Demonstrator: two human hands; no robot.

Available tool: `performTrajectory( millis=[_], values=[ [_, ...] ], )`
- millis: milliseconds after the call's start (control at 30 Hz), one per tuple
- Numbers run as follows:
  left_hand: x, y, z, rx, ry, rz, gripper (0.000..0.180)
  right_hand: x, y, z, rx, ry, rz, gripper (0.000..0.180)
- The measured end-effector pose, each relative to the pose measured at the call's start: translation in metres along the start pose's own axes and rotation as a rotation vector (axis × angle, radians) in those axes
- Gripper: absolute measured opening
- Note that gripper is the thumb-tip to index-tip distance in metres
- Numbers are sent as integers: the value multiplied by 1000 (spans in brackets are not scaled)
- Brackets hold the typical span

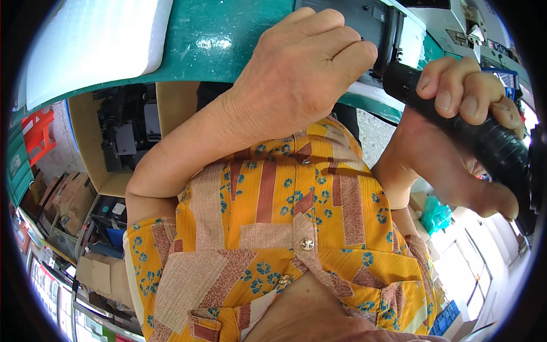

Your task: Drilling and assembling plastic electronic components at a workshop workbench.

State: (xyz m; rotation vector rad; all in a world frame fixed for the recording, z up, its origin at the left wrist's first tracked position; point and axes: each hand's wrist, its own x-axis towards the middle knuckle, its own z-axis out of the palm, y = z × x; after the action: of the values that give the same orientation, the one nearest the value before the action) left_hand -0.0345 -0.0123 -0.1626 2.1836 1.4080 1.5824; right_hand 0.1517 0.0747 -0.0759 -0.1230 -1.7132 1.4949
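My right hand (456, 131) is wrapped around a thick black cylindrical tool that looks like a power screwdriver (497, 142). The tool slants from the right rim toward the table, its narrower end close to a black plastic part (373, 14). That flat part, with a raised bar along its right side, lies on the green table (225, 43). My left hand (305, 68) is closed, knuckles up, over the part's near edge and beside the tool's end. Its fingertips are hidden, so what they grip cannot be seen.
White foam sheeting (108, 37) covers the table's left. Below the edge stands an open cardboard box (88, 137) of black parts. A red stool (39, 134) and more cartons (74, 202) sit at left. White equipment (441, 20) stands at the far right.
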Motion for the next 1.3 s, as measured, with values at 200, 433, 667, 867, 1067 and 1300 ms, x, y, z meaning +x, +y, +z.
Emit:
performTrajectory(
  millis=[200,433,667,867,1067,1300],
  values=[
    [15,6,9,-101,42,-34,30,3,-11,10,-25,38,-35,95],
    [14,15,1,-52,-77,-100,35,10,-3,15,-235,-80,-18,84],
    [9,-2,0,-35,-53,-46,38,-4,37,46,80,280,-123,62],
    [10,-15,7,-22,-13,-10,33,0,42,5,145,190,-94,71],
    [7,-18,6,34,10,16,37,5,41,-4,191,107,-168,79],
    [9,-11,6,2,18,-10,32,6,34,-5,169,95,-141,85]
  ],
)
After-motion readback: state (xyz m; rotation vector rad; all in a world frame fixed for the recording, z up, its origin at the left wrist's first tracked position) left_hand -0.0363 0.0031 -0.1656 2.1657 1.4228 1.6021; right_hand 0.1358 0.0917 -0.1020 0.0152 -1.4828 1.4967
